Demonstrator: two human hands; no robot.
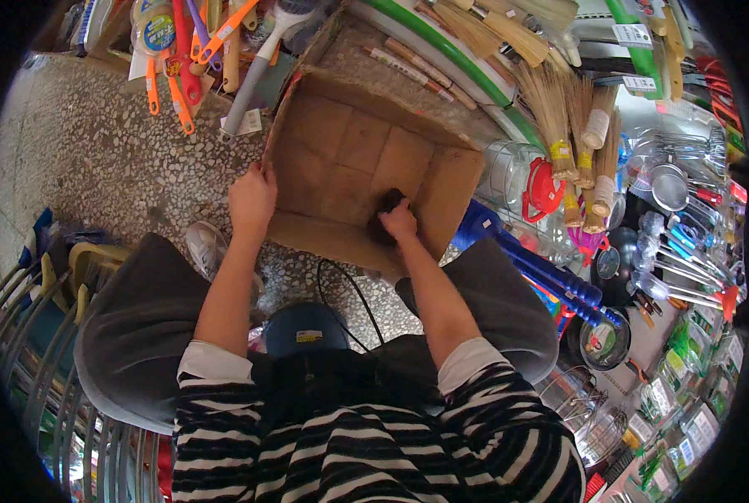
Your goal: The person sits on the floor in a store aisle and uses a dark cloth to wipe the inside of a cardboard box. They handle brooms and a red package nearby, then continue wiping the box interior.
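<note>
A worn brown cardboard box, with its top side facing me, lies in front of my knees. My left hand grips the upper edge of its left wall. Inside the box, near its lower right corner, my right hand is closed on a dark brown object. That object rests against the box's bottom and near wall; the fingers partly cover it, and I cannot tell what it is. The box's bottom shows flap seams and no other item.
Brushes with orange and grey handles hang over the box's upper left. Straw brushes, a glass jar with a red lid and blue plastic handles crowd the right. A blue stool and a black cord are between my legs.
</note>
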